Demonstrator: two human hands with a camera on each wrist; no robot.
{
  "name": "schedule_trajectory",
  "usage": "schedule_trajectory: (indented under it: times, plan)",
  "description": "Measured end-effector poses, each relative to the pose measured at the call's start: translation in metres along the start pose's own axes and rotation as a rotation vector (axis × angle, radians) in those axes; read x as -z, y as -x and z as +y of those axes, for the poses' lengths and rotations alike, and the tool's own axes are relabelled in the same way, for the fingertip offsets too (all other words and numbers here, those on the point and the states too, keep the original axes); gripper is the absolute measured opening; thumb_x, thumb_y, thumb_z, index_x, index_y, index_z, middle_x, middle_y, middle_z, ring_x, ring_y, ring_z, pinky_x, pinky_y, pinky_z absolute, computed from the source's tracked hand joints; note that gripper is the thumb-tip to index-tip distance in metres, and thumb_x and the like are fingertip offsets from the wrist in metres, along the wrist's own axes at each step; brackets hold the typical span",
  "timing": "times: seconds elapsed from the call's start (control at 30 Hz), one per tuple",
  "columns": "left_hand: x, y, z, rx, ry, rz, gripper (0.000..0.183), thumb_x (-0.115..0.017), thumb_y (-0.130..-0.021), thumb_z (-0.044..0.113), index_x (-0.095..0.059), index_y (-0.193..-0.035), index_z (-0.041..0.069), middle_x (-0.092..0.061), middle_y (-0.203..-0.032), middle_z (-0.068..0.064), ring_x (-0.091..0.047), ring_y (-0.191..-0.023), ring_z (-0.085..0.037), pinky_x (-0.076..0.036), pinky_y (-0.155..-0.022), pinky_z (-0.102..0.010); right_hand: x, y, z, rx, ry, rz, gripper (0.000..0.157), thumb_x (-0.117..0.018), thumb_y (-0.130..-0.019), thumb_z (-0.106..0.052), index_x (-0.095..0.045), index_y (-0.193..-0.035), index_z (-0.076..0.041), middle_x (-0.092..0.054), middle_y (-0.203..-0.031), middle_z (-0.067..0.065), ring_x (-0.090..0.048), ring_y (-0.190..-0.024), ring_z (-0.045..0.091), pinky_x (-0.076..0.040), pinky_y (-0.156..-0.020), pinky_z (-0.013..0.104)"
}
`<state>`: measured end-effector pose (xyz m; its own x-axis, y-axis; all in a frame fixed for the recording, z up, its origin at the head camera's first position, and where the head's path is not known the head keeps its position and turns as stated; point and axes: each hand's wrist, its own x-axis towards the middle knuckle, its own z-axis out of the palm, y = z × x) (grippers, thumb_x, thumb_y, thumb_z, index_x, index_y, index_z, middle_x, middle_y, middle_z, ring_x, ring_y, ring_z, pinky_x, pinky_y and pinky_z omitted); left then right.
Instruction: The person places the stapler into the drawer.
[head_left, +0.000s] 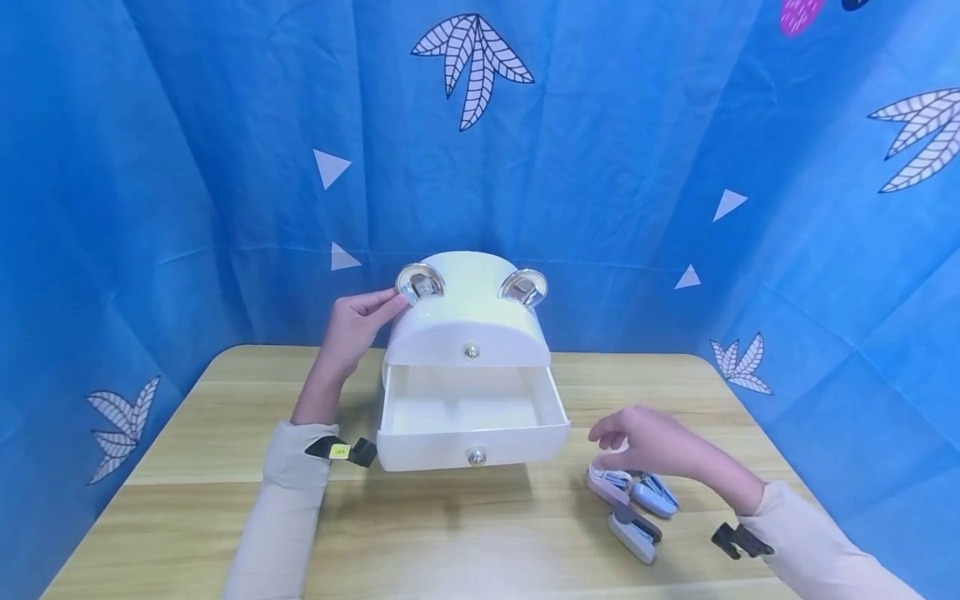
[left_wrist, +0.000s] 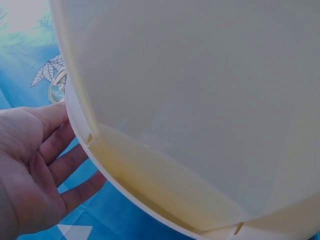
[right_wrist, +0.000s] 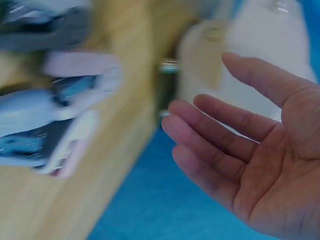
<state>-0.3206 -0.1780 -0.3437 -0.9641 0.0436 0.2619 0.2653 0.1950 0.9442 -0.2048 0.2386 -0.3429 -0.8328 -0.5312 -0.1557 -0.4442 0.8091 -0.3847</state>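
A white desktop drawer box (head_left: 480, 321) with two shiny round ears stands on the table. Its lower drawer (head_left: 474, 446) is pulled out, and bare inside. My left hand (head_left: 360, 321) holds the box at its left ear (head_left: 423, 277), thumb in front and fingers behind. In the left wrist view the fingers (left_wrist: 80, 162) reach along the white edge. On the right, my right hand (head_left: 652, 442) hovers over several small staplers, fingers loosely bent and holding nothing. A pink stapler (head_left: 606, 487), a blue stapler (head_left: 656, 497) and a grey stapler (head_left: 634, 533) lie close together.
The upper drawer (head_left: 468, 333) of the box is closed, with a round knob. Wood-grain tabletop (head_left: 187, 450) surrounds the box. A blue curtain (head_left: 600, 167) with leaf prints hangs behind and to both sides.
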Motion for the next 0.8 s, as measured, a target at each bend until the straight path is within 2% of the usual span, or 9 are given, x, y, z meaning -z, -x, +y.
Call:
schedule_trajectory:
  times: [0.1, 0.23, 0.33, 0.43, 0.53, 0.67, 0.8]
  plan:
    - [0.000, 0.000, -0.001, 0.005, 0.006, 0.008, 0.051, -0.072, -0.095, 0.040, -0.068, -0.132, 0.006, -0.067, -0.135, -0.016, -0.059, -0.134, -0.030, -0.045, -0.114, -0.051, -0.013, -0.004, 0.007, -0.044, 0.108, -0.012, 0.040, -0.085, -0.081, -0.034, -0.076, -0.111, -0.008, -0.077, -0.098, 0.002, -0.070, -0.087, 0.017, -0.060, -0.072, 0.033]
    - [-0.002, 0.000, -0.002, 0.002, 0.011, 0.011, 0.050, -0.072, -0.095, 0.040, -0.068, -0.131, 0.006, -0.067, -0.135, -0.016, -0.060, -0.133, -0.030, -0.047, -0.112, -0.050, -0.027, -0.008, 0.014, -0.062, 0.169, -0.026, 0.044, -0.087, -0.077, -0.034, -0.076, -0.110, -0.006, -0.077, -0.096, 0.005, -0.072, -0.087, 0.022, -0.060, -0.073, 0.039]
    - [-0.002, 0.000, -0.004, 0.005, 0.016, 0.013, 0.050, -0.073, -0.094, 0.041, -0.069, -0.131, 0.007, -0.068, -0.134, -0.015, -0.061, -0.132, -0.029, -0.049, -0.111, -0.049, -0.035, -0.009, 0.019, -0.046, 0.176, -0.039, 0.034, -0.087, -0.074, -0.031, -0.077, -0.098, -0.009, -0.075, -0.086, -0.001, -0.066, -0.075, 0.015, -0.056, -0.064, 0.033]
    - [-0.003, 0.001, -0.004, 0.008, 0.020, 0.011, 0.050, -0.073, -0.094, 0.041, -0.069, -0.131, 0.007, -0.068, -0.134, -0.015, -0.061, -0.131, -0.029, -0.050, -0.110, -0.049, -0.043, -0.011, 0.021, -0.043, 0.187, -0.045, 0.021, -0.088, -0.071, -0.029, -0.074, -0.080, -0.016, -0.065, -0.073, -0.009, -0.052, -0.063, 0.007, -0.043, -0.054, 0.024]
    - [-0.003, 0.001, -0.003, 0.008, 0.024, 0.006, 0.049, -0.073, -0.094, 0.040, -0.069, -0.131, 0.008, -0.068, -0.133, -0.015, -0.062, -0.131, -0.029, -0.050, -0.110, -0.048, -0.048, -0.012, 0.021, -0.067, 0.196, -0.041, 0.022, -0.088, -0.070, -0.024, -0.067, -0.069, -0.020, -0.057, -0.067, -0.011, -0.044, -0.061, 0.006, -0.036, -0.052, 0.022]
    - [-0.003, 0.002, -0.002, 0.006, 0.020, 0.008, 0.049, -0.073, -0.094, 0.040, -0.068, -0.132, 0.008, -0.068, -0.134, -0.014, -0.062, -0.131, -0.029, -0.050, -0.110, -0.048, -0.051, -0.015, 0.020, -0.100, 0.196, -0.029, 0.023, -0.085, -0.071, -0.016, -0.063, -0.065, -0.020, -0.053, -0.063, -0.011, -0.044, -0.058, 0.008, -0.033, -0.051, 0.022]
    - [-0.001, 0.002, -0.001, 0.002, 0.012, 0.012, 0.050, -0.073, -0.094, 0.040, -0.068, -0.132, 0.009, -0.068, -0.135, -0.014, -0.062, -0.131, -0.029, -0.051, -0.109, -0.048, -0.051, -0.017, 0.019, -0.131, 0.188, -0.035, 0.026, -0.083, -0.071, -0.014, -0.059, -0.062, -0.021, -0.052, -0.059, -0.011, -0.044, -0.055, 0.009, -0.031, -0.050, 0.023]
